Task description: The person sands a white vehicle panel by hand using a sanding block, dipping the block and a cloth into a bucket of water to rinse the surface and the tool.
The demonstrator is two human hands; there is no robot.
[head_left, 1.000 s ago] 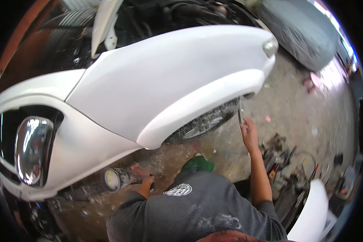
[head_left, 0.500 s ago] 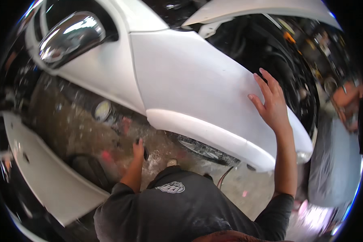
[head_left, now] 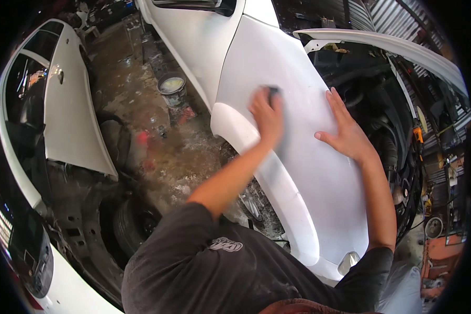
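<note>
Left hand [head_left: 266, 114] closed round a dark block [head_left: 273, 92], blurred over the white fender [head_left: 304, 144], which I see running lengthwise from door [head_left: 196, 44] to headlight [head_left: 348, 262]; right hand [head_left: 346, 135] spread wide, nearer the engine bay [head_left: 363, 78].

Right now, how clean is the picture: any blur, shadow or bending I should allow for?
In the head view, the left hand and the dark object it holds are blurred, the right hand sharper; a soft shadow lies nearby on the white fender; fisheye distortion bows outlines toward the rim.
</note>
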